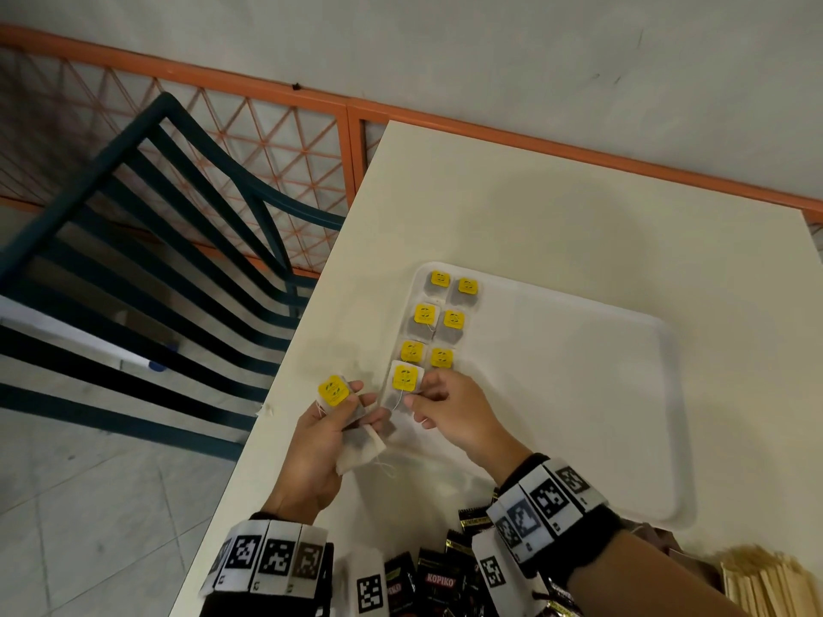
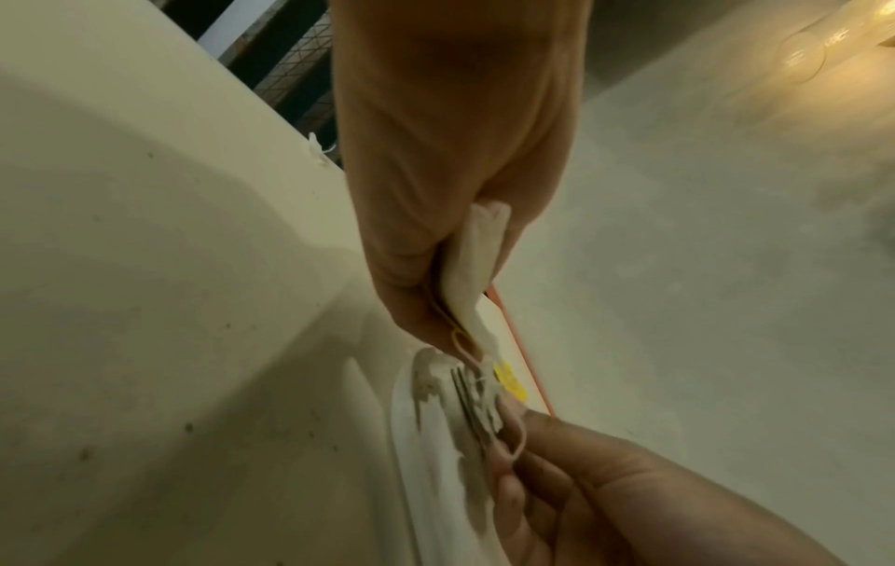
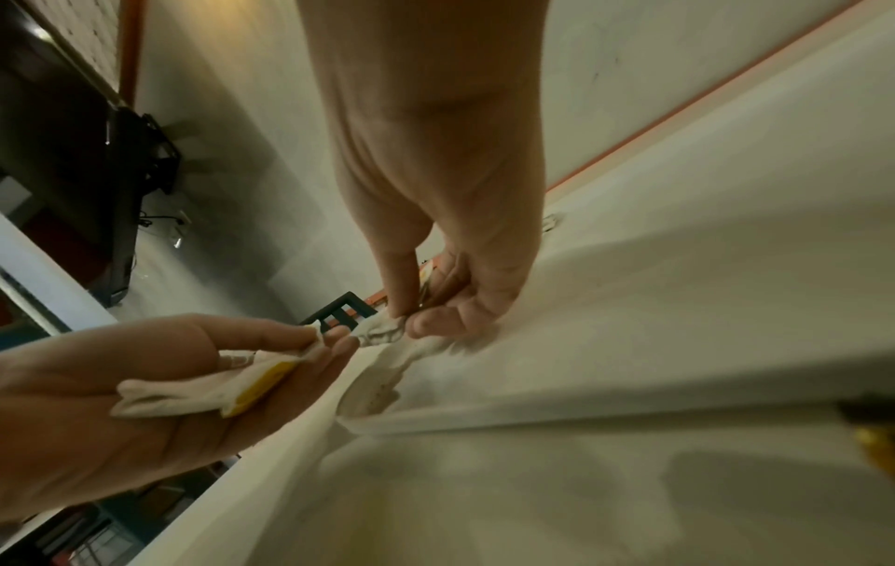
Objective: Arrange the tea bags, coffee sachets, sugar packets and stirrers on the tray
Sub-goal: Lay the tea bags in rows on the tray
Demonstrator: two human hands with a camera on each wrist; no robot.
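Observation:
A white tray (image 1: 579, 371) lies on the cream table (image 1: 490, 207). Several tea bags with yellow tags (image 1: 426, 314) lie in two columns along the tray's left side. My right hand (image 1: 416, 396) pinches one more tea bag (image 1: 405, 385) at the near end of the left column, over the tray's rim; the right wrist view shows this tea bag (image 3: 382, 333) between thumb and finger. Just left of the tray, my left hand (image 1: 356, 403) grips a small bundle of tea bags (image 1: 336, 391), also visible as tea bags (image 2: 472, 275) in the left wrist view.
Black coffee sachets (image 1: 438, 581) are heaped at the table's near edge under my wrists. Wooden stirrers (image 1: 766, 581) lie at the near right. A dark slatted chair (image 1: 156, 260) stands left of the table, with an orange railing (image 1: 267, 140) behind. The tray's right part is bare.

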